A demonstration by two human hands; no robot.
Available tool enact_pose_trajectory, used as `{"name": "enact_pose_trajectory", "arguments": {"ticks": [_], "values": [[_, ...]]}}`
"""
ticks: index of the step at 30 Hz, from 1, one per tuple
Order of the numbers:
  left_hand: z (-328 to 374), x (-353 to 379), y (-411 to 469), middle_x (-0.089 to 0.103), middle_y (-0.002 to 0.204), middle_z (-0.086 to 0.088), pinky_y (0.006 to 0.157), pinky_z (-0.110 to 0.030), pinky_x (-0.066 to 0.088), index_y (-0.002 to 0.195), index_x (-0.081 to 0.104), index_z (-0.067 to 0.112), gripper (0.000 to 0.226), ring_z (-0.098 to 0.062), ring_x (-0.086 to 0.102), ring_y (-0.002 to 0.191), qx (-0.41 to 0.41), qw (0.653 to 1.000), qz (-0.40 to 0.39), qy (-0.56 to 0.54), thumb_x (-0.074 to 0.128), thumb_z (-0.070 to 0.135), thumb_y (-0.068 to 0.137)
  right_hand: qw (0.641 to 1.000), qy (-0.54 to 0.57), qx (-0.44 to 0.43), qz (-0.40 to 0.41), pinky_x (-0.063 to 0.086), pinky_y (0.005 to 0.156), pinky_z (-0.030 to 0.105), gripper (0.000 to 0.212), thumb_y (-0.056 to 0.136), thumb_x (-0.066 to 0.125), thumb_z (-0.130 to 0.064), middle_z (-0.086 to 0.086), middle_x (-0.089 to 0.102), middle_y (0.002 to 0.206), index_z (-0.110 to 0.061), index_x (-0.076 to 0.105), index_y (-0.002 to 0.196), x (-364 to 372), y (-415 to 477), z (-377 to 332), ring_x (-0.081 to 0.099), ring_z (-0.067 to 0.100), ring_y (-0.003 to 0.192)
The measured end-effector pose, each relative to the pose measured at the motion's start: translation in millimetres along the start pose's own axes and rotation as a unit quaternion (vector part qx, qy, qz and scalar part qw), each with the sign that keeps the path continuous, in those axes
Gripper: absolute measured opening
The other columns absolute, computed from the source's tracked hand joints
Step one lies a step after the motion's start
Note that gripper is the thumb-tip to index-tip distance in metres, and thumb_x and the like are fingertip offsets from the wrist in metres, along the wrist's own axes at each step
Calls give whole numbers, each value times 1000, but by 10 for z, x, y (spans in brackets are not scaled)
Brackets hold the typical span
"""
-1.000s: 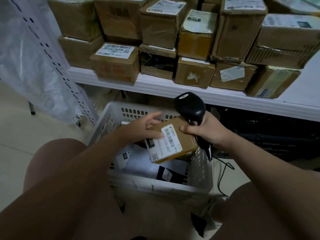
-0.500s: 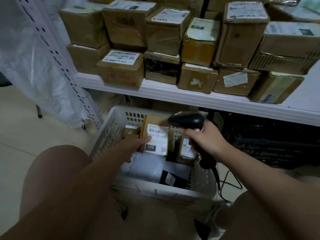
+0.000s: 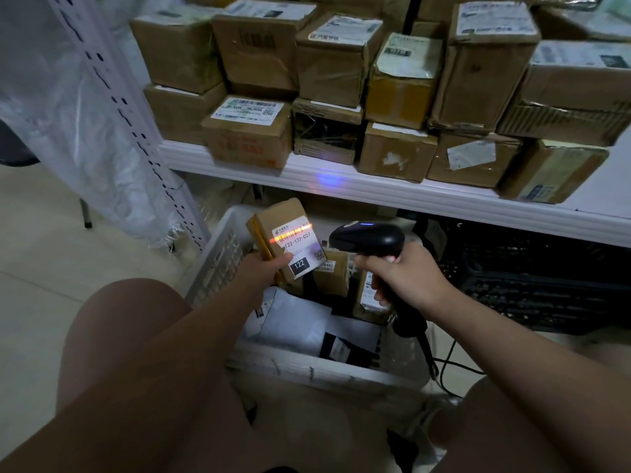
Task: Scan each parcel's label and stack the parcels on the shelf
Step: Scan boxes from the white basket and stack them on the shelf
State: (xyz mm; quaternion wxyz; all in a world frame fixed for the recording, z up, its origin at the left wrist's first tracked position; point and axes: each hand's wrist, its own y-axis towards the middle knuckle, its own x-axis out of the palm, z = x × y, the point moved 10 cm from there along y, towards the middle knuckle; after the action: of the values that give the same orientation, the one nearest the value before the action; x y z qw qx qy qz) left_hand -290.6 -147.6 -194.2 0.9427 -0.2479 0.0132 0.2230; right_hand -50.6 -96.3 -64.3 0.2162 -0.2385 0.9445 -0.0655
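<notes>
Parcel [image 3: 278, 220] lifted into the beam

Your left hand [image 3: 264, 268] pinches the small brown parcel at its lower left corner, thumb at the lower edge of the label [image 3: 300, 245], and holds it upright above the white basket [image 3: 218, 264]. Half a second ago it sat lower, against the basket's far wall; now it is raised and faces the scanner [image 3: 367, 238]. Your right hand [image 3: 406, 279], just right of the left, is curled round the black scanner's grip, with the muzzle aimed left at the parcel, close but apart. New since that frame: a red scan line [image 3: 290, 235] lies across the label's barcode, a blue light shows on top of the scanner, and a blue glow [image 3: 327, 180] sits on the edge of the shelf [image 3: 426, 199] above your hands. Taped boxes [image 3: 251, 131] crowd that shelf. Below your hands, a grey mailer [image 3: 297, 322] and more parcels lie in the basket.
</notes>
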Motion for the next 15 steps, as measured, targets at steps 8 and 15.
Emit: {"name": "enact_pose_trajectory", "arguments": {"ticks": [8, 15], "values": [[82, 34, -80, 71, 110, -8, 87, -33, 55, 118, 64, 10, 33, -18, 69, 96, 23, 1000, -2, 8, 68, 23, 88, 1000, 13, -12, -14, 49, 49, 36, 13, 87, 70, -21, 14, 59, 56, -16, 65, 76, 27, 9, -8, 58, 30, 48], [534, 188, -565, 72, 91, 1, 56, -9, 50, 105, 65, 10, 15, -1, 70, 73, 101, 993, -58, 1, 63, 8, 90, 997, 29, -61, -26, 47, 59, 38, 11, 86, 72, -17, 8, 60, 61, -6, 68, 85, 38, 46, -191, 58, 26, 55]]}}
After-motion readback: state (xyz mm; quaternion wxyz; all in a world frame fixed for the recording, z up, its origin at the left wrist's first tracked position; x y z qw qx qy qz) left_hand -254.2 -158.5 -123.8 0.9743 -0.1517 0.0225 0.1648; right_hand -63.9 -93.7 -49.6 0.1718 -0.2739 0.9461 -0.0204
